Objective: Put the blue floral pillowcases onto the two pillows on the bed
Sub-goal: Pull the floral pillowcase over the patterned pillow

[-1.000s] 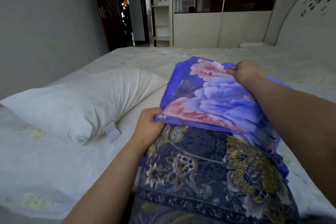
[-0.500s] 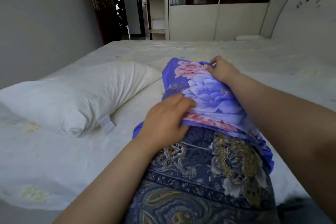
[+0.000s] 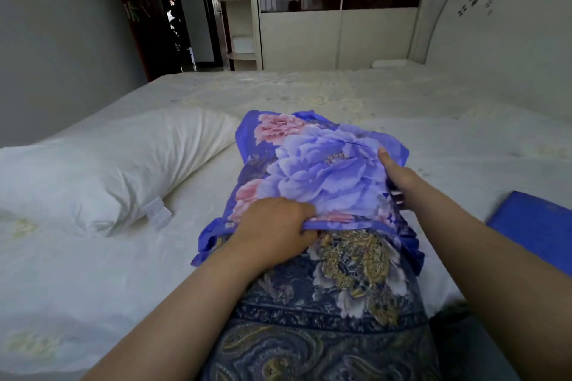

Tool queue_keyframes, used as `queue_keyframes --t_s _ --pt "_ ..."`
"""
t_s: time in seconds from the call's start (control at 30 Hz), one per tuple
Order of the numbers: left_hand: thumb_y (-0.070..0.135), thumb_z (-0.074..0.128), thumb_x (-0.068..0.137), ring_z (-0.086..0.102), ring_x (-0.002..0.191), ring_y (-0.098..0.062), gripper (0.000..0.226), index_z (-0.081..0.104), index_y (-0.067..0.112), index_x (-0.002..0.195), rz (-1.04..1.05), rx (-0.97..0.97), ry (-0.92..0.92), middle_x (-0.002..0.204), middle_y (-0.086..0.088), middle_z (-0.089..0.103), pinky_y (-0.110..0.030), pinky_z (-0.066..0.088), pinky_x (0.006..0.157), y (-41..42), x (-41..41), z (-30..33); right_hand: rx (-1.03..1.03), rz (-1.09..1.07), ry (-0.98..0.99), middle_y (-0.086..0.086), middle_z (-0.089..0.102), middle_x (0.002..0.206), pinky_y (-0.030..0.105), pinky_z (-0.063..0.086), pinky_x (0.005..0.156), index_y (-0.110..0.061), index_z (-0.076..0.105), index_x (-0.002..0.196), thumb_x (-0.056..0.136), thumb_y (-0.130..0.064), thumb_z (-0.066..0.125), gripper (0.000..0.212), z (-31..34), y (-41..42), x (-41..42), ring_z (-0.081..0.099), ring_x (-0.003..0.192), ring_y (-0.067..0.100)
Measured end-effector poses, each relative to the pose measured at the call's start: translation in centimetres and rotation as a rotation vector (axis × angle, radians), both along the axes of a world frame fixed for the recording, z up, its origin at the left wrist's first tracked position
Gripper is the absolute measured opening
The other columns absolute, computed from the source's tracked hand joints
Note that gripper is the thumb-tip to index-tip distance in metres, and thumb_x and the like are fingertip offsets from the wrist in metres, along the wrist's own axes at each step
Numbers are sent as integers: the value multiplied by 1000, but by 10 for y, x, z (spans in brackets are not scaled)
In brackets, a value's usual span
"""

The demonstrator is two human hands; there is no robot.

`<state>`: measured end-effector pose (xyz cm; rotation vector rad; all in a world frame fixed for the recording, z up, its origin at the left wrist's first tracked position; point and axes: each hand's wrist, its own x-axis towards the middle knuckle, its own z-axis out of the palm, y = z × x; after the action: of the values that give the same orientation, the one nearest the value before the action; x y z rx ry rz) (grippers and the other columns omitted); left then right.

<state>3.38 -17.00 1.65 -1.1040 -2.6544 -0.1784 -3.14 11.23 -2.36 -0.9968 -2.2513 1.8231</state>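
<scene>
Two hands work at the near edge of the bed (image 3: pixel 309 93), whose pale sheet runs bare toward twelve o'clock up to the wardrobe (image 3: pixel 340 37) and toward two o'clock up to the headboard (image 3: pixel 495 9). The blue floral pillowcase (image 3: pixel 315 164) lies at the centre, drawn over something that fills it out; its ruffled open hem faces six o'clock and lies against the person's dark patterned garment (image 3: pixel 328 303). The left hand (image 3: pixel 275 229) comes in from seven o'clock, knuckles up, fingers curled round the hem and pinching it at the lower left of the case. The right hand (image 3: pixel 399 176) reaches in from four o'clock along the case's right edge; its thumb lies straight on top of the fabric while the fingers are tucked under the edge and hidden, so it appears to grip the cloth between thumb and fingers. At nine o'clock a bare white pillow (image 3: pixel 102 173) lies slantwise, its far corner just beside the case's left edge, a small white tag at its near side. At three o'clock a flat blue fabric piece (image 3: pixel 535 226) sits on the sheet, well apart from the case, with open sheet between. At eleven o'clock a dark doorway (image 3: pixel 173 15) opens beyond the bed.
</scene>
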Motion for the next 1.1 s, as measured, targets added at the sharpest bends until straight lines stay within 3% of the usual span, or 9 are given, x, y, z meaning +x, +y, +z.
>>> queue_keyframes --t_s 0.03,0.17,0.27,0.4,0.53,0.67,0.73,0.83,1.1 --pt "35 57 84 60 83 -28 13 53 24 91 -16 52 98 90 -2 62 -31 38 57 7 3 -2 -131 78 37 12 58 126 42 49 92 -9 49 132 62 -82 53 101 -3 -1 3 61 105 30" --pt "11 63 68 54 73 -28 37 60 15 105 -70 50 365 87 -5 55 -31 33 51 47 3 -10 18 60 181 8 63 117 39 50 91 -11 57 123 58 -86 55 99 14 -16 -6 63 100 29" --pt "12 57 64 54 72 -25 27 66 16 89 -103 44 435 79 -3 55 -31 34 53 65 3 -4 73 114 199 10 61 118 39 47 95 -11 58 122 64 -91 36 101 45 -24 -14 61 105 29" --pt "14 33 63 54 62 -23 32 63 13 75 -286 83 384 68 -2 55 -26 39 51 66 6 -8 15 78 185 6 63 107 33 50 77 -19 59 116 80 -82 22 82 68 -10 -32 62 95 26" --pt "13 42 61 53 58 -24 24 61 11 76 -286 44 285 65 -3 55 -25 38 48 65 6 -6 -329 -57 302 4 67 107 35 55 75 -21 59 117 90 -67 33 59 72 7 -54 66 92 23" --pt "11 59 61 54 57 -28 12 57 11 73 -258 7 167 64 -4 56 -26 34 45 65 7 3 -120 -134 327 12 63 120 41 51 91 -5 57 122 88 -44 58 53 74 7 -81 63 103 27" --pt "10 57 70 54 59 -31 9 49 12 73 -267 32 86 67 -7 58 -27 30 49 63 15 10 97 -207 321 16 62 121 35 46 95 4 58 118 92 -36 55 47 82 1 -82 59 109 29" --pt "13 57 75 57 63 -34 10 57 11 85 -369 33 67 75 -9 64 -28 31 52 54 30 15 314 -251 243 17 58 128 29 36 96 5 56 121 98 -37 43 49 99 7 -86 53 120 30" --pt "26 53 79 64 74 -22 28 65 27 105 -283 119 116 86 4 68 -25 46 52 37 12 -23 259 -81 257 15 56 130 30 43 94 -1 53 127 95 -43 46 53 85 4 -84 54 119 28"
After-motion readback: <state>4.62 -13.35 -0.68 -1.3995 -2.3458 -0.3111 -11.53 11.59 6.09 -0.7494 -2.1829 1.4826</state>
